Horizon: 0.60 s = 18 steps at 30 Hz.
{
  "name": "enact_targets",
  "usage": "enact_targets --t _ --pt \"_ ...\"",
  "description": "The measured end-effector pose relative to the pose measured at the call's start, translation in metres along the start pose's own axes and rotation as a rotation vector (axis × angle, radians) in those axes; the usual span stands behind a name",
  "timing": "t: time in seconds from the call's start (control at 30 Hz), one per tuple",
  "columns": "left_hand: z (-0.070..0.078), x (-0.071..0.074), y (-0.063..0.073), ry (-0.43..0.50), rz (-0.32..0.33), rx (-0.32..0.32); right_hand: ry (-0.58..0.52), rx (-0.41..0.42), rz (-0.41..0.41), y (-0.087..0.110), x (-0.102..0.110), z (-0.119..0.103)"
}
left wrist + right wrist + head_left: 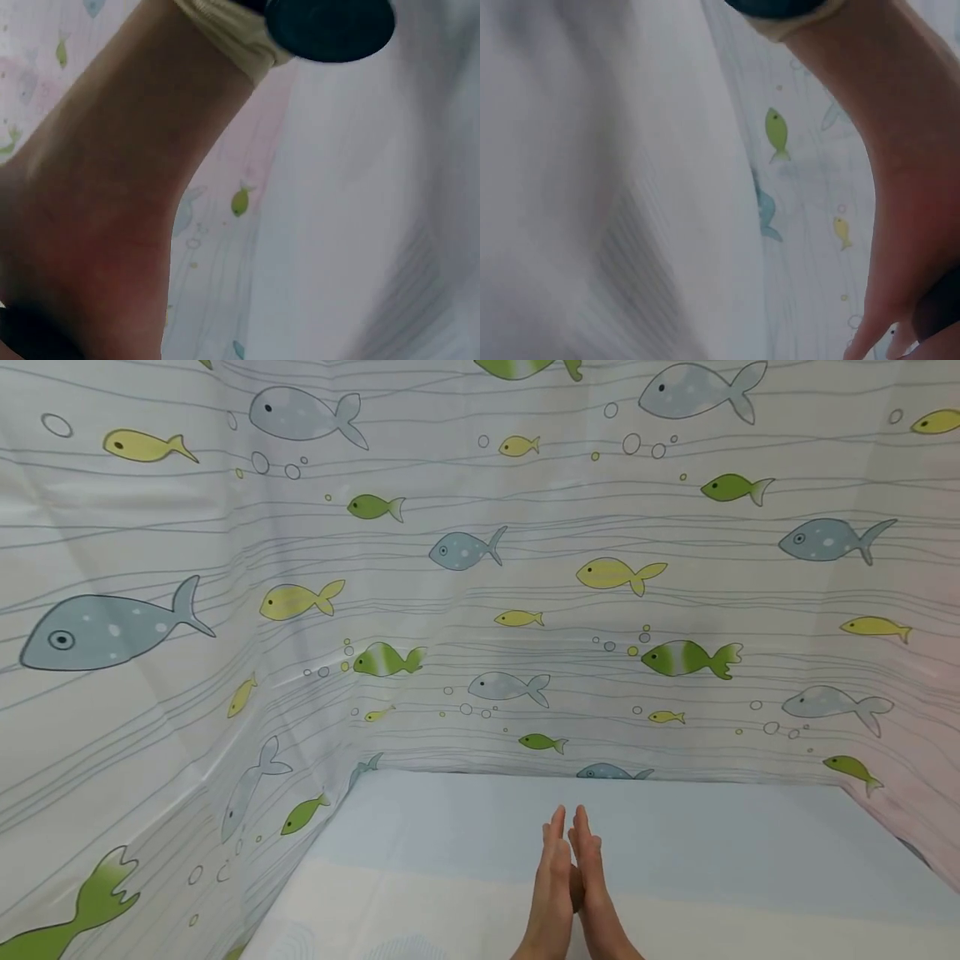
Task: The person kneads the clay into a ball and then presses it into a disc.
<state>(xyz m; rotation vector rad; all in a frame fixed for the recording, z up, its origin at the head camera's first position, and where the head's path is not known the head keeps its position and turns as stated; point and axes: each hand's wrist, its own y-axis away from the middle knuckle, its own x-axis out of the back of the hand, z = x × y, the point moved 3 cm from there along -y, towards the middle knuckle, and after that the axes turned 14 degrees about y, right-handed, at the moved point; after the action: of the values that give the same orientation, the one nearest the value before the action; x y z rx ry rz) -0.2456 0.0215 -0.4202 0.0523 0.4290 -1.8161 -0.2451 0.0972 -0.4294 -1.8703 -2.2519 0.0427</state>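
In the head view my left hand (553, 885) and right hand (596, 885) stand upright, palms facing each other, fingers straight and pointing away from me. Pressed between the palms is a dark brown rounded object (577, 890); its kind I cannot tell, since the hands hide most of it. A dark part of that object (34, 335) shows low in the left wrist view, against a bare palm. Low at the right of the right wrist view, the dark object (939, 307) lies against a palm, with a few fingertips below.
Under the hands spreads a pale blue and white covered surface (420, 827). Around it hangs a white curtain (450, 602) printed with fish and wavy lines. Dark round devices on bands, one (330, 26) in the left wrist view, sit at the wrists.
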Motion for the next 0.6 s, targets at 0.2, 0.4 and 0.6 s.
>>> enact_targets --t 0.2,0.4,0.6 --pt "0.0 0.01 -0.01 -0.024 0.12 -0.072 -0.009 0.041 -0.111 0.006 -0.012 -0.005" --pt "-0.002 0.017 -0.018 -0.026 0.177 -0.12 -0.074 0.146 -0.206 0.008 -0.015 -0.01" --pt "-0.006 0.022 -0.025 -0.018 0.175 -0.147 -0.151 0.23 -0.244 0.006 -0.017 -0.012"
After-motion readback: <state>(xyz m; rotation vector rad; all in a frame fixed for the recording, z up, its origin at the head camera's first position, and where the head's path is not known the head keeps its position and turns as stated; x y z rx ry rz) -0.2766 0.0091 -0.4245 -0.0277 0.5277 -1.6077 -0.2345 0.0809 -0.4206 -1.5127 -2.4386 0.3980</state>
